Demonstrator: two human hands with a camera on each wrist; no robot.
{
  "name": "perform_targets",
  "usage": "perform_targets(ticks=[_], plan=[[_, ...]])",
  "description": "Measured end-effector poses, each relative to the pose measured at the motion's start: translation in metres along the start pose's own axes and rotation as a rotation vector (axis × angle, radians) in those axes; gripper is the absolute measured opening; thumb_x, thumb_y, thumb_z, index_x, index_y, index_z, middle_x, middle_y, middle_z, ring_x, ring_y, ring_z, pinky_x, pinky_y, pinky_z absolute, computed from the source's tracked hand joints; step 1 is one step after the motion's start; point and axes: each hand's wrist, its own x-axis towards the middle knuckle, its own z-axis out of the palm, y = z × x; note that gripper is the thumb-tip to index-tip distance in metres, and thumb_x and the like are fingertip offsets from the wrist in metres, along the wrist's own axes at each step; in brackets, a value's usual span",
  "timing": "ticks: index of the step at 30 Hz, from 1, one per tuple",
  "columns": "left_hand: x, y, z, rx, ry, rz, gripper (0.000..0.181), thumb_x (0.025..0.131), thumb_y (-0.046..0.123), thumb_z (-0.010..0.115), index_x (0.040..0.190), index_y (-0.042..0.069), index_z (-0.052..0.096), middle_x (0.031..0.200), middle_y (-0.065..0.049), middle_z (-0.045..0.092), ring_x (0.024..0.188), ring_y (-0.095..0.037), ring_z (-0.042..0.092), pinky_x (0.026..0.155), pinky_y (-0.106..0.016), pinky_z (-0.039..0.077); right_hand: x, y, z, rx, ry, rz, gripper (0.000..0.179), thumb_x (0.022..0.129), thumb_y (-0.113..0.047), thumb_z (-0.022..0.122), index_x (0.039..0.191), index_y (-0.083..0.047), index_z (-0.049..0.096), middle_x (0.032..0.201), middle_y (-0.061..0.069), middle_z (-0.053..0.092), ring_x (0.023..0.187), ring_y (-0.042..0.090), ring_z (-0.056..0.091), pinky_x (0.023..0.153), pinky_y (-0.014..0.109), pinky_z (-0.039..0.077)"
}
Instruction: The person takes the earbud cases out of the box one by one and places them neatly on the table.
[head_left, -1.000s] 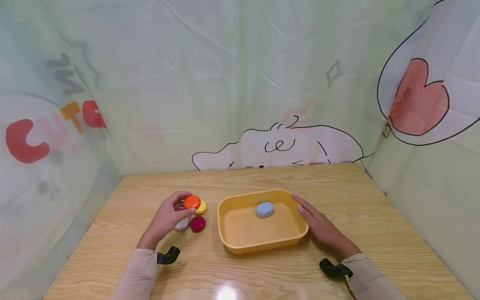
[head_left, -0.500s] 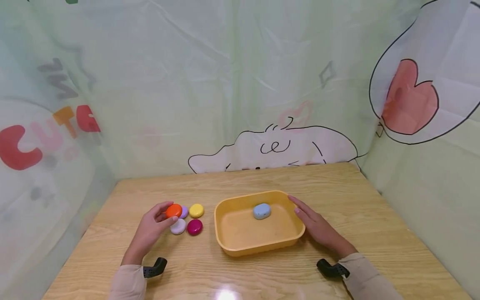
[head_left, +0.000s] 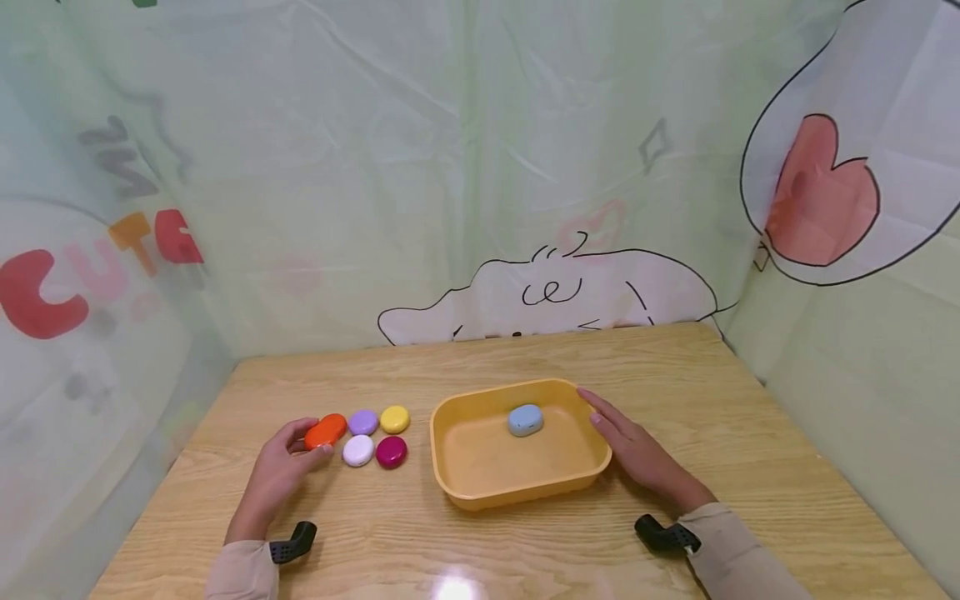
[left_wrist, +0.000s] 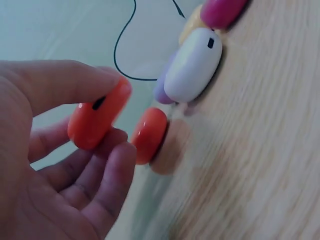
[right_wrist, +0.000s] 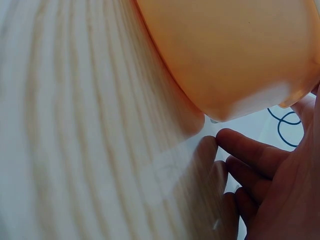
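Observation:
My left hand [head_left: 276, 468] pinches a glossy orange-red rounded case [left_wrist: 98, 117], which has a small dark slot, between its thumb and fingers. A second orange-red case [left_wrist: 151, 135] stands just beyond the fingertips, close to the table in the left wrist view. In the head view the two overlap. Near them are lilac [head_left: 363, 422], yellow [head_left: 394, 419], white [head_left: 358, 451] and maroon [head_left: 392, 452] cases. My right hand [head_left: 636, 450] rests with extended fingers against the right side of a yellow-orange tray [head_left: 517, 497]. Inside the tray lies a light blue case [head_left: 526, 420].
The wooden table [head_left: 375, 542] carries the tray in its middle and the cases to its left. A printed curtain [head_left: 337, 208] hangs behind the table and on both sides. Black wrist mounts [head_left: 293, 543] stick out from both sleeves.
My left hand has moved left and towards me, away from the tray. Two orange-red cases show where one showed before, and the lilac and white cases are uncovered. The right hand stays at the tray.

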Motion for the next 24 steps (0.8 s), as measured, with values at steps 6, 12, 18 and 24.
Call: perform_targets(ticks=[6, 12, 18, 24], plan=[[0.000, -0.005, 0.000, 0.079, 0.008, -0.009, 0.062, 0.090, 0.027, 0.076, 0.140, 0.001, 0.049, 0.132, -0.021, 0.056, 0.116, -0.034, 0.054, 0.087, -0.036, 0.046, 0.001, 0.000, 0.000, -0.006, -0.003, 0.002, 0.054, 0.110, -0.043, 0.030, 0.160, -0.024, 0.025, 0.164, 0.011, 0.022, 0.149, 0.038, 0.019, 0.115, 0.060, 0.018], [-0.001, -0.009, -0.001, 0.104, -0.001, -0.048, 0.061, 0.091, 0.022, 0.075, 0.140, -0.002, 0.047, 0.137, -0.025, 0.051, 0.119, -0.038, 0.051, 0.099, -0.049, 0.045, 0.000, 0.000, 0.001, 0.002, -0.001, 0.009, 0.054, 0.110, -0.043, 0.030, 0.161, -0.024, 0.024, 0.164, 0.012, 0.021, 0.149, 0.038, 0.019, 0.115, 0.060, 0.018], [0.002, -0.012, 0.001, 0.147, 0.008, -0.044, 0.061, 0.090, 0.023, 0.076, 0.137, -0.004, 0.050, 0.133, -0.026, 0.054, 0.113, -0.038, 0.053, 0.096, -0.050, 0.046, 0.001, 0.001, 0.001, -0.001, -0.001, 0.005, 0.054, 0.110, -0.043, 0.029, 0.161, -0.024, 0.024, 0.165, 0.011, 0.021, 0.149, 0.038, 0.019, 0.116, 0.060, 0.018], [0.004, -0.013, 0.006, 0.164, 0.028, -0.026, 0.061, 0.088, 0.023, 0.078, 0.135, -0.004, 0.050, 0.128, -0.026, 0.056, 0.112, -0.038, 0.055, 0.096, -0.052, 0.046, 0.002, 0.003, 0.000, -0.003, -0.004, 0.004, 0.055, 0.110, -0.044, 0.030, 0.161, -0.024, 0.024, 0.164, 0.012, 0.022, 0.149, 0.038, 0.019, 0.115, 0.061, 0.018]])
